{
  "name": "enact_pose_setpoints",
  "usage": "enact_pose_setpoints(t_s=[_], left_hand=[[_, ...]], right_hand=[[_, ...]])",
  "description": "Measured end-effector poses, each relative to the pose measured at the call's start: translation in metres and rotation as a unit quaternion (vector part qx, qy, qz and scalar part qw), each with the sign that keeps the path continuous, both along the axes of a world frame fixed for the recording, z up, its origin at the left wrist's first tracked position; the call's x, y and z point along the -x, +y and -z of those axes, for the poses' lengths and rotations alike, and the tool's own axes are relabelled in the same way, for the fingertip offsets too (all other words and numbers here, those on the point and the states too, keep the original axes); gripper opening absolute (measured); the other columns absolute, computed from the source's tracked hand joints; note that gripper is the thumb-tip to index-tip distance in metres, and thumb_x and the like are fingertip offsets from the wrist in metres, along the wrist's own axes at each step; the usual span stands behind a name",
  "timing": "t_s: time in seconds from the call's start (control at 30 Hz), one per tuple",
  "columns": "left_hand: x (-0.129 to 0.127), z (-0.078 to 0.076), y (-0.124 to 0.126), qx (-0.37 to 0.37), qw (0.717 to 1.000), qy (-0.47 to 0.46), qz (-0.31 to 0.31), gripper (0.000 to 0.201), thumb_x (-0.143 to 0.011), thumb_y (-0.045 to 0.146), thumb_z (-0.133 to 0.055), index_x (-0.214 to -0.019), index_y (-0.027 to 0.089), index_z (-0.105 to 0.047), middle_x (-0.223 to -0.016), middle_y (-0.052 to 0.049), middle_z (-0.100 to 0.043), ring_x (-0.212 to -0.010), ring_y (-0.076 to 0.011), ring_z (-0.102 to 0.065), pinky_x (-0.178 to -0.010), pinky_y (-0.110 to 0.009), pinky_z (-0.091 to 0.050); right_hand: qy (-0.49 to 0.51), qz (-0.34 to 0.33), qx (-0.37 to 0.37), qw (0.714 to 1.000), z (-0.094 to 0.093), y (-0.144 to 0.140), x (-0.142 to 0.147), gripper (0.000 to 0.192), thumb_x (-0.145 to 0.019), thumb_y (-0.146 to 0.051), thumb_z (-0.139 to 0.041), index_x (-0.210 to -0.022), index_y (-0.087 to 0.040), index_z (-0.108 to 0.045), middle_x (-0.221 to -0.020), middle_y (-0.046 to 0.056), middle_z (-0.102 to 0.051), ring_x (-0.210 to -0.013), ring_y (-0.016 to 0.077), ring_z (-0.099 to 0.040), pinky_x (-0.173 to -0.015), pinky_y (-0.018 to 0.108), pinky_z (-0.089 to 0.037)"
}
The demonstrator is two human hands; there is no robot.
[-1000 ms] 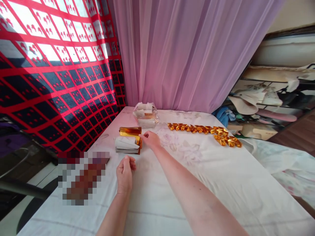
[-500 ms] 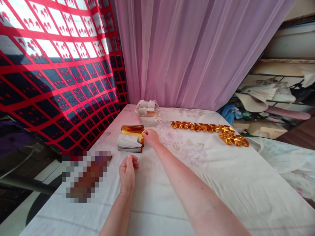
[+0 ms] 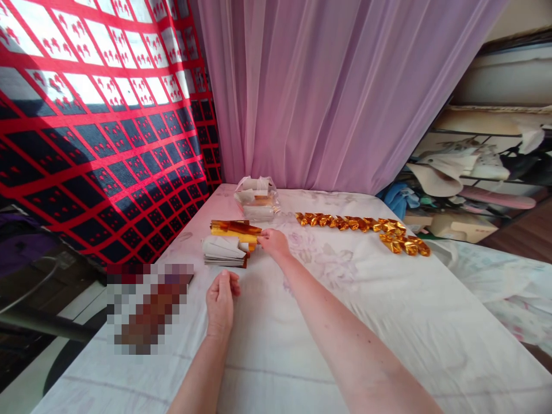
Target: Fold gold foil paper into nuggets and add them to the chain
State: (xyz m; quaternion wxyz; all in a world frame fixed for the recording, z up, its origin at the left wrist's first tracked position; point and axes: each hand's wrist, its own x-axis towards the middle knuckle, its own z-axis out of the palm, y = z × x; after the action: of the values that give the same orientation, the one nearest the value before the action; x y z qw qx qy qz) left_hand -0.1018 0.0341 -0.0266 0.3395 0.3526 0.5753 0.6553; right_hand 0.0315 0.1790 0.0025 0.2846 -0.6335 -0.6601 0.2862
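The right hand point(image 3: 274, 242) pinches a shiny gold foil sheet point(image 3: 251, 229), seemingly just one, behind a grey-white paper stack point(image 3: 221, 248) on the pale floral tablecloth point(image 3: 267, 345); the left hand point(image 3: 221, 294), half-open and loosely curled, is near the stack's front edge

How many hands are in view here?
2: the left hand, loosely curled before the stack of pale sheets, and the right hand, pinching the right end of a gold sheet.

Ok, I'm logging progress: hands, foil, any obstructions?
Right hand pinching gold foil sheet. Left hand loosely curled near grey paper stack. Nothing visibly blocking right hand.
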Motion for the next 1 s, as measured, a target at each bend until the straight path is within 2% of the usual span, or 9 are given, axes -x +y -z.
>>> enact_pose_setpoints(t_s=[0.1, 0.3, 0.37, 0.5, 0.63, 0.7, 0.83, 1.0], left_hand=[[0.000, -0.001, 0.000, 0.005, 1.000, 0.000, -0.001, 0.052, -0.079, 0.067, -0.056, -0.065, 0.017, -0.063, -0.054, 0.000, -0.056, -0.049, -0.0134, -0.054, -0.048, -0.024, -0.046], [-0.002, -0.004, 0.001, 0.010, 1.000, -0.005, 0.001, 0.052, -0.076, 0.067, -0.058, -0.064, 0.017, -0.063, -0.053, 0.001, -0.055, -0.048, -0.0124, -0.053, -0.047, -0.023, -0.046], [-0.003, -0.005, 0.001, 0.010, 1.000, -0.003, 0.002, 0.051, -0.075, 0.067, -0.059, -0.063, 0.017, -0.063, -0.053, 0.001, -0.055, -0.048, -0.0125, -0.053, -0.047, -0.023, -0.046], [-0.002, -0.004, 0.001, 0.011, 1.000, 0.000, -0.003, 0.051, -0.075, 0.067, -0.059, -0.064, 0.017, -0.063, -0.054, 0.000, -0.057, -0.049, -0.0131, -0.054, -0.048, -0.024, -0.047], [-0.001, -0.004, 0.000, 0.010, 1.000, 0.003, -0.005, 0.051, -0.077, 0.067, -0.057, -0.065, 0.017, -0.063, -0.054, 0.000, -0.057, -0.049, -0.0133, -0.054, -0.048, -0.024, -0.047], [-0.001, -0.004, 0.000, 0.010, 1.000, 0.005, -0.002, 0.051, -0.077, 0.066, -0.057, -0.065, 0.017, -0.063, -0.054, 0.000, -0.057, -0.049, -0.0133, -0.055, -0.048, -0.024, -0.047], [0.000, -0.004, 0.001, 0.008, 1.000, 0.010, 0.004, 0.050, -0.078, 0.066, -0.056, -0.065, 0.017, -0.063, -0.054, 0.000, -0.056, -0.049, -0.0131, -0.054, -0.048, -0.024, -0.048], [-0.001, -0.003, 0.002, 0.001, 1.000, 0.018, 0.015, 0.049, -0.076, 0.065, -0.059, -0.064, 0.018, -0.063, -0.053, 0.001, -0.055, -0.048, -0.0130, -0.054, -0.047, -0.024, -0.047]], right_hand=[[0.029, 0.009, 0.004, 1.000, 0.005, -0.005, -0.019, 0.014, -0.086, -0.024, -0.059, -0.089, -0.024, -0.072, -0.084, -0.002, -0.077, -0.075, 0.0137, -0.070, -0.072, 0.024, -0.051], [0.062, 0.025, 0.006, 0.998, 0.010, -0.013, -0.048, 0.015, -0.088, -0.020, -0.055, -0.092, -0.022, -0.070, -0.091, 0.000, -0.077, -0.075, 0.0120, -0.070, -0.070, 0.022, -0.052], [0.065, 0.030, 0.005, 0.997, 0.007, -0.012, -0.044, 0.016, -0.088, -0.025, -0.059, -0.100, -0.021, -0.069, -0.093, 0.001, -0.076, -0.078, 0.0129, -0.070, -0.072, 0.023, -0.052], [0.070, 0.018, -0.006, 0.997, -0.001, -0.006, -0.020, 0.031, -0.082, -0.036, -0.069, -0.111, -0.024, -0.068, -0.098, 0.000, -0.075, -0.088, 0.0147, -0.070, -0.078, 0.025, -0.051], [0.074, 0.007, -0.004, 0.997, -0.004, -0.003, -0.002, 0.011, -0.082, -0.032, -0.066, -0.087, -0.023, -0.072, -0.088, -0.001, -0.076, -0.083, 0.0149, -0.070, -0.076, 0.024, -0.050], [0.081, 0.012, -0.001, 0.997, -0.003, -0.004, -0.003, 0.012, -0.084, -0.031, -0.063, -0.081, -0.023, -0.071, -0.083, -0.002, -0.075, -0.076, 0.0143, -0.070, -0.071, 0.023, -0.050], [0.097, 0.044, -0.003, 0.994, -0.001, -0.010, -0.028, 0.015, -0.086, -0.030, -0.058, -0.088, -0.022, -0.070, -0.076, -0.002, -0.074, -0.064, 0.0143, -0.071, -0.062, 0.023, -0.051], [0.090, 0.097, -0.049, 0.990, -0.006, -0.022, -0.082, 0.020, -0.089, -0.029, -0.051, -0.094, -0.019, -0.067, -0.072, 0.000, -0.074, -0.064, 0.0171, -0.072, -0.062, 0.025, -0.054]])
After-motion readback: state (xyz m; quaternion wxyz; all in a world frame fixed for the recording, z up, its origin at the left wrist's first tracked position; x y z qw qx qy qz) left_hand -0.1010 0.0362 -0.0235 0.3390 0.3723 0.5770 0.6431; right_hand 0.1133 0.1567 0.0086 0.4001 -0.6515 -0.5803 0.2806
